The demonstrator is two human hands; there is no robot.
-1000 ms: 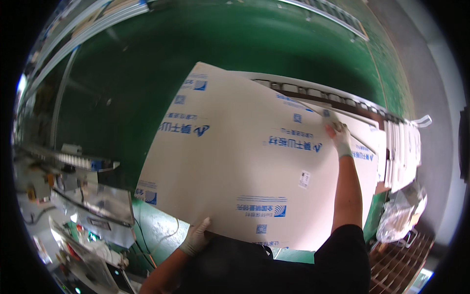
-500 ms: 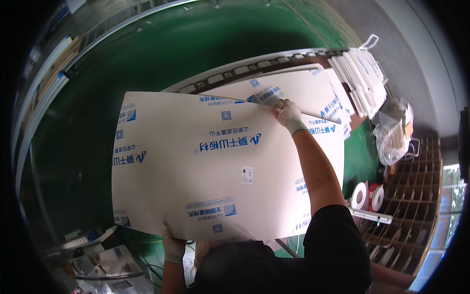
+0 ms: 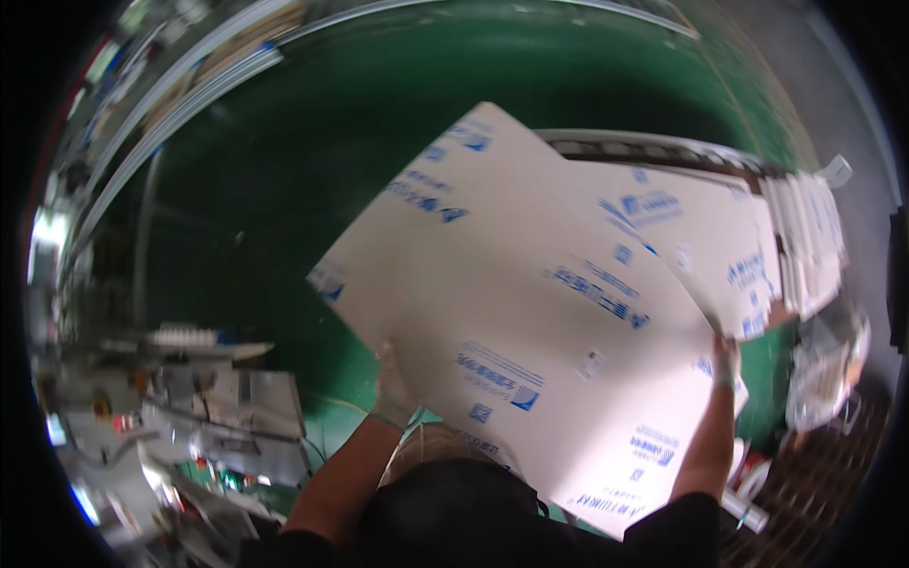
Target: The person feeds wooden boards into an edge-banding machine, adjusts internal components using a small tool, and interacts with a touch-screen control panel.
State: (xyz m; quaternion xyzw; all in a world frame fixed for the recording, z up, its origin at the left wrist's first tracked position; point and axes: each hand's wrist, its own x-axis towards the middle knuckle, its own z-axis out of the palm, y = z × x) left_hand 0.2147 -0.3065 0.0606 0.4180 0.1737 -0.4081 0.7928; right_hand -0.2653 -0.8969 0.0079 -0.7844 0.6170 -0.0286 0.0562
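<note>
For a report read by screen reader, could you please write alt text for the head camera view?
A person's gloved left hand and right hand grip opposite edges of a large pale cardboard sheet with blue printing, held tilted over a green floor. More flat sheets lie behind it, and cluttered equipment stands at left.

Pale work gloves on both hands (image 3: 396,383); black short-sleeved top (image 3: 473,516).

You've got an off-white board (image 3: 530,303) with scattered blue printed marks, over a dark green floor (image 3: 312,151). Your gloves are pale white on the left hand (image 3: 393,388) and right hand (image 3: 726,358); sleeves black.
</note>
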